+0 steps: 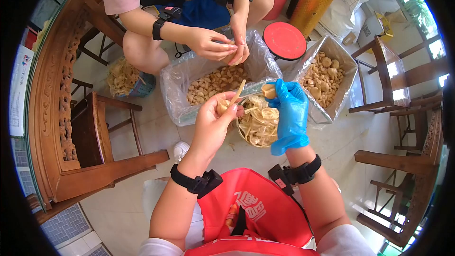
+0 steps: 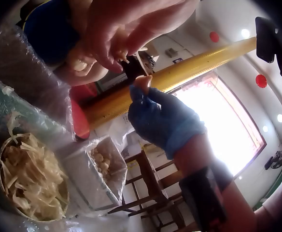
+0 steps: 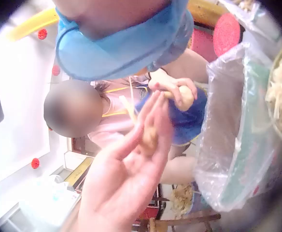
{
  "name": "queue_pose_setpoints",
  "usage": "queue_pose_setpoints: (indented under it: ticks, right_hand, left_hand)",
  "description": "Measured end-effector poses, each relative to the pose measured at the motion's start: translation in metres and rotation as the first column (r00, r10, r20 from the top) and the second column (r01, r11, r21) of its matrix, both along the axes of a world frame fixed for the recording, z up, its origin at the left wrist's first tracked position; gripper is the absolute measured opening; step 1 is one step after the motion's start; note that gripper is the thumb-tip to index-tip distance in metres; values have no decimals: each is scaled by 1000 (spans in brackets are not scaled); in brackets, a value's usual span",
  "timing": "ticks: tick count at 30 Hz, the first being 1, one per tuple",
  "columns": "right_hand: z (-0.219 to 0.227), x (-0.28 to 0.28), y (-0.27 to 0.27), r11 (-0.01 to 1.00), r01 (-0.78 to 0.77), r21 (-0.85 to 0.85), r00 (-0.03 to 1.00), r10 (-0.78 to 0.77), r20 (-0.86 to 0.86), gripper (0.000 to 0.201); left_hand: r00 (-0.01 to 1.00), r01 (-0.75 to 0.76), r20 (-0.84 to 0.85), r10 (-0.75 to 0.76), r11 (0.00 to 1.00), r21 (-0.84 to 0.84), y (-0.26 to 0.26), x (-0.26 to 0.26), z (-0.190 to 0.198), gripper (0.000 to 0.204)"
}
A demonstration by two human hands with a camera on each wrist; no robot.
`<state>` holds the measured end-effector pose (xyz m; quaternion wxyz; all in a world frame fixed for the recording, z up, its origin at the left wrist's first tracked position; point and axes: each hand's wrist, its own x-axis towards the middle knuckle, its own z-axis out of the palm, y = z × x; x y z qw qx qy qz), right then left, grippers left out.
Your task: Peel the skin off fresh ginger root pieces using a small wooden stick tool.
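Note:
My bare left hand (image 1: 212,125) holds a pale yellow chunk (image 1: 222,106) in its curled fingers, and a long thin strip (image 1: 238,91) sticks up beside the thumb. My right hand (image 1: 291,116) wears a blue glove and pinches another pale chunk (image 1: 268,91) at its fingertips; the left wrist view shows the tip of this chunk (image 2: 142,82) poking out of the glove. Both hands are raised over a round container heaped with pale peelings (image 1: 259,123). The right wrist view shows the left palm (image 3: 124,181) turned toward the camera.
Opposite me, another person's hands (image 1: 215,45) work over a plastic-lined box (image 1: 173,78) of cut pieces. A second lined box (image 1: 348,83) holds whole pale chunks. Around them are a red round lid (image 1: 285,41), a bucket of peelings (image 1: 124,78) and wooden chairs (image 1: 393,73).

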<state>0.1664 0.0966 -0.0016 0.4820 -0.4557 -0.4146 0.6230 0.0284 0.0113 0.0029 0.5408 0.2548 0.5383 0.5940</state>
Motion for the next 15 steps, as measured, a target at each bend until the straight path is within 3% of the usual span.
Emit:
queue_pose_setpoints:
  ticks: [1, 2, 7, 10, 12, 15]
  right_hand:
    - [0, 5, 6, 999, -4, -50, 997, 8, 77, 16]
    - [-3, 9, 11, 993, -98, -70, 975, 110, 194, 16]
    - [-6, 5, 7, 979, -168, -115, 961, 189, 204, 14]
    - [-6, 0, 2, 981, -175, -81, 960, 188, 208, 15]
    - [-5, -2, 1, 969, -229, -93, 957, 241, 158, 15]
    - [-4, -7, -5, 956, -275, -102, 951, 286, 116, 14]
  left_hand:
    - [1000, 0, 0, 0, 1000, 0, -1, 0, 0, 22]
    - [999, -34, 0, 34, 999, 9, -2, 1, 0, 21]
    - [1000, -3, -17, 2, 1000, -30, -2, -5, -6, 20]
    - [998, 0, 55, 4, 998, -63, 0, -1, 0, 20]
    - [996, 40, -69, -49, 992, -122, 1, 0, 4, 17]
    - [999, 20, -40, -24, 994, -103, 0, 0, -6, 15]
